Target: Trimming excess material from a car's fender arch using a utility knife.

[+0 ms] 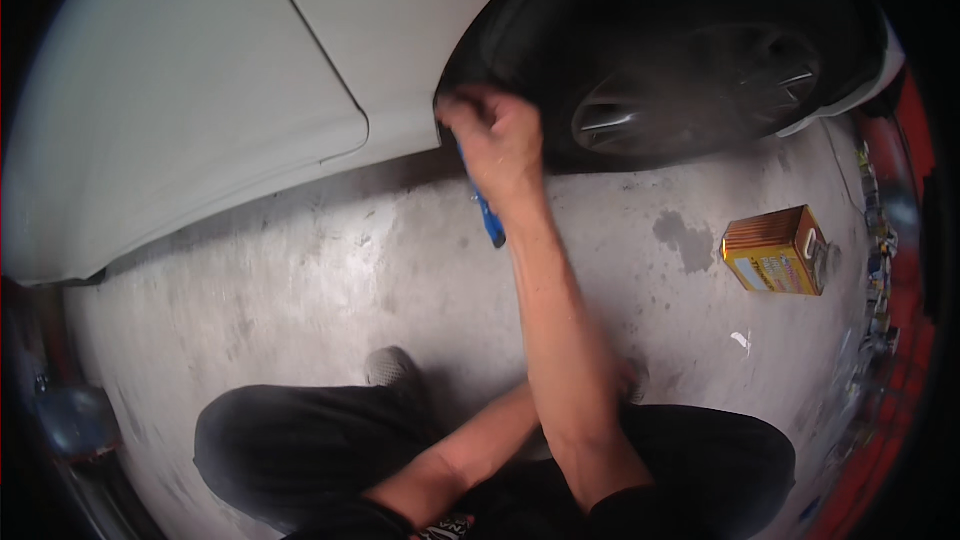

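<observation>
My right hand [500, 145] is at the front edge of the wheel arch on a white car [220, 90]. Its fingers are curled and slightly blurred by motion. A slim blue tool [488, 218] with a dark end runs out from under that hand along the wrist; its working end is hidden, so its kind does not show. My left forearm [470, 450] passes under the right one, which covers most of the left hand. Beside the right hand is the black tire [530, 50] with its dark alloy wheel [700, 90].
A gold and yellow rectangular can [770, 252] stands on the grey concrete floor [290, 290], right of a dark stain [685, 240]. A white scrap [741, 342] lies nearer. Small items line a red structure [910, 140] at the right rim. My bent knees [290, 450] frame the near side.
</observation>
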Tool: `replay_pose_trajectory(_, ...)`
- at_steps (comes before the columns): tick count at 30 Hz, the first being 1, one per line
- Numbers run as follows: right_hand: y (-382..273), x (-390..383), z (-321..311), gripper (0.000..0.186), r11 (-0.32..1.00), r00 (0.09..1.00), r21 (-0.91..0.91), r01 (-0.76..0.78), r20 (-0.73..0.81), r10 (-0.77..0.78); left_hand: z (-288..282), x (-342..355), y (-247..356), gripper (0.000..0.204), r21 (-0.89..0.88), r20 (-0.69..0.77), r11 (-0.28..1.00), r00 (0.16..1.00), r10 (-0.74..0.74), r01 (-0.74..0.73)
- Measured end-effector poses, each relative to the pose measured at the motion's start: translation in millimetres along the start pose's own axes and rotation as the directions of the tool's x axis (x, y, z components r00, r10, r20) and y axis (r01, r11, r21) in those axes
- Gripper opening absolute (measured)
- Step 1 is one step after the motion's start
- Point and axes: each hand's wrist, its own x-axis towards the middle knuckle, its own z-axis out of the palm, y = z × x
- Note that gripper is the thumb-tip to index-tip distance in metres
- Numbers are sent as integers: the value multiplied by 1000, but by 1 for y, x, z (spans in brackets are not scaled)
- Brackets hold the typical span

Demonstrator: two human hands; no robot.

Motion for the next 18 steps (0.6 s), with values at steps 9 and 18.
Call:
replay_pose_trajectory(9, -26, -5, 1, 33, 940, 996, 327, 93, -20, -92, 9, -8, -19, 45, 9, 27, 999, 999, -34, 33)
replay_pose_trajectory(18, -27, -3, -1, 26, 995, 998, 98, -9, 69, 2, 6, -3, -21, 47, 53, 61, 998, 998, -33, 30)
